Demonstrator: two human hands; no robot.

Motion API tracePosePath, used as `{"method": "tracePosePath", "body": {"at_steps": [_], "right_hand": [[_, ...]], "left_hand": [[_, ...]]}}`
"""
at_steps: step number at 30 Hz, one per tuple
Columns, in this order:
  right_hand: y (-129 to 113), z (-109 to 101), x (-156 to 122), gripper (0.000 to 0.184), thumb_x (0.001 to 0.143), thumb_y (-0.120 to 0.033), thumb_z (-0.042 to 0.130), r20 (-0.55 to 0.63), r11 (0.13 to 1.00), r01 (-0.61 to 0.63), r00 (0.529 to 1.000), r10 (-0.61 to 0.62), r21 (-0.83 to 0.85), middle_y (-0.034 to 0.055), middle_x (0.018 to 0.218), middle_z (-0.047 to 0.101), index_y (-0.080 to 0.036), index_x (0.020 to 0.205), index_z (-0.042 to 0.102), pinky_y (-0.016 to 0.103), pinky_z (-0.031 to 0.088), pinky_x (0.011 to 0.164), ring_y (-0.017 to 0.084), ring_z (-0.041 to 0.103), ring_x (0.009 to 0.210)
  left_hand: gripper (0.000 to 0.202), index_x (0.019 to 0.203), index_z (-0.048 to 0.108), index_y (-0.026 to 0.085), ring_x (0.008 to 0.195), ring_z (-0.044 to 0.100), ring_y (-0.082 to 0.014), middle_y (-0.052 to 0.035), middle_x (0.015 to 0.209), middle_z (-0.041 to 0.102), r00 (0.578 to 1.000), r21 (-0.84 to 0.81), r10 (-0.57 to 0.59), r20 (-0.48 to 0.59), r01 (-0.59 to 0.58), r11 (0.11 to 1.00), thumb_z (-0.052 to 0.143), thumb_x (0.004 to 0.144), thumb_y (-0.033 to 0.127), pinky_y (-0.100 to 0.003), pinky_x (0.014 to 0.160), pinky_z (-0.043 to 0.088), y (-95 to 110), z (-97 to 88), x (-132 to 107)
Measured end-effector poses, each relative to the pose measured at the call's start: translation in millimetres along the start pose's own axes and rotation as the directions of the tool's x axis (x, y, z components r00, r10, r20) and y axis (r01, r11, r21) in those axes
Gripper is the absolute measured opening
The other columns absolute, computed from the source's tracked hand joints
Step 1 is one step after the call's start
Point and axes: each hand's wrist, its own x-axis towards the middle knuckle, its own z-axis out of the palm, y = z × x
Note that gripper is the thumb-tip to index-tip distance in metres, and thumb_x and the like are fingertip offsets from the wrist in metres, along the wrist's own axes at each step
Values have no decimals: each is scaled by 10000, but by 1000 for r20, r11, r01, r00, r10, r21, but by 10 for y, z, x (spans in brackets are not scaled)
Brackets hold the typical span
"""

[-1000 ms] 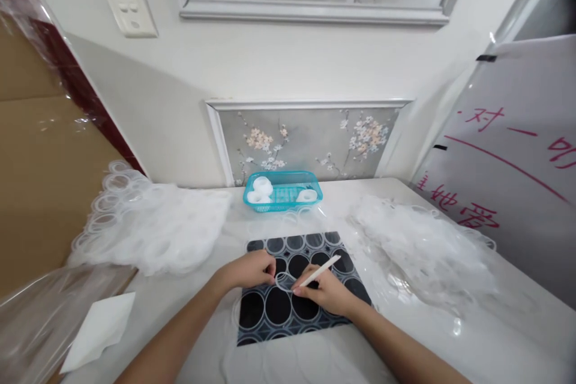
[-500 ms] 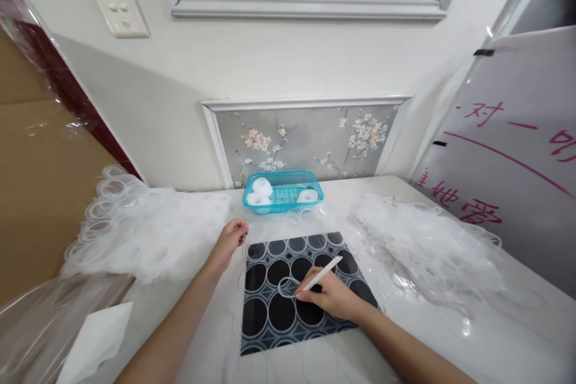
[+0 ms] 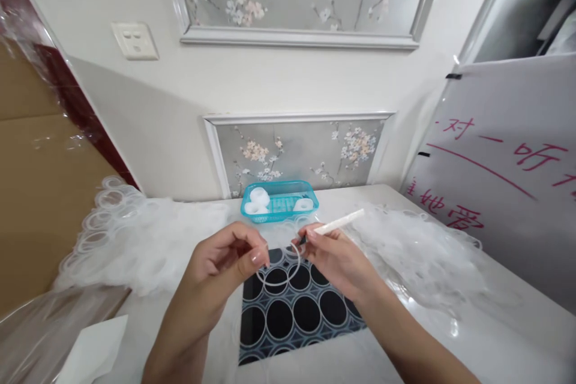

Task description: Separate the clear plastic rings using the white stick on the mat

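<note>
Clear ring (image 3: 279, 284) hangs right between the hands, above the black patterned mat (image 3: 310, 321). Left hand (image 3: 225, 261) pinches its left edge. Right hand (image 3: 335, 258), equally near, meets the right edge while gripping a white stick (image 3: 339, 223) that slants away rightward.

White table (image 3: 495, 336) bears a black mat (image 3: 306, 312), teal basket (image 3: 279, 216), ring heaps (image 3: 148, 246).

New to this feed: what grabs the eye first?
Dead centre, the left hand pinches a clear ring whose other edge meets the right hand, which also grips a white stick. Below them lies a black mat patterned with circles. Filmy white piles flank it, the left heap and the right heap, with a teal basket by the wall.
</note>
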Motion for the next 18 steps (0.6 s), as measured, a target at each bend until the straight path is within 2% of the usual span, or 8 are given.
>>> {"method": "tracePosePath", "body": {"at_steps": [3, 6, 9, 11, 14, 16, 18], "right_hand": [[-175, 124, 0, 151, 774, -363, 680, 127, 995, -35, 992, 23, 91, 30, 862, 679, -218, 816, 679, 314, 487, 792, 158, 631, 809], [-180, 148, -4, 146, 780, -371, 675, 172, 990, -66, 984, 43, 127, 26, 840, 677, -229, 815, 675, 318, 477, 841, 166, 633, 863], [-125, 141, 13, 171, 786, -391, 664, 194, 990, -104, 977, 84, 95, 34, 821, 669, -222, 811, 667, 335, 468, 864, 183, 621, 914], [-93, 138, 30, 187, 789, -402, 658, 202, 992, -105, 975, 89, 71, 42, 838, 669, -217, 818, 666, 343, 472, 852, 189, 618, 909], [-64, 132, 48, 175, 804, -389, 647, 180, 998, -43, 983, 34, 43, 45, 847, 676, -220, 833, 681, 336, 477, 837, 183, 623, 878], [-57, 124, 52, 158, 814, -376, 640, 163, 1000, 0, 987, -2, 17, 41, 840, 682, -228, 834, 692, 339, 475, 850, 182, 626, 883], [-59, 115, 51, 138, 813, -364, 646, 130, 998, 53, 990, -47, -46, 32, 839, 688, -239, 833, 700, 357, 464, 886, 184, 626, 903]], "left_hand": [[154, 720, 600, 206, 645, 494, -126, 5, 652, 541, 1000, -51, 3, -19, -4, 999, 648, 801, 329, -239, 591, 383, -37, 7, 67], [165, 727, 596, 199, 628, 486, -103, 21, 647, 526, 999, -25, -21, -36, 20, 999, 634, 817, 332, -221, 594, 373, -160, -12, 165], [163, 747, 593, 197, 619, 478, -93, 32, 651, 524, 997, 75, -33, -74, 39, 996, 627, 823, 337, -215, 596, 368, -256, -39, 234], [188, 754, 589, 197, 631, 493, -104, 28, 663, 543, 997, 168, -58, -60, 67, 983, 613, 828, 368, -226, 606, 379, -285, -48, 254], [198, 891, 604, 221, 724, 538, -144, -3, 834, 613, 992, 369, -125, -11, 121, 921, 580, 838, 411, -260, 648, 410, -290, -25, 246], [264, 1058, 570, 260, 831, 546, -175, -21, 1010, 606, 993, 512, -81, -80, 111, 852, 562, 846, 417, -280, 677, 419, -284, 12, 222], [255, 1077, 562, 269, 945, 529, -201, -30, 1089, 572, 983, 618, 69, -168, 50, 784, 528, 866, 409, -304, 748, 422, -280, 54, 195]]}}
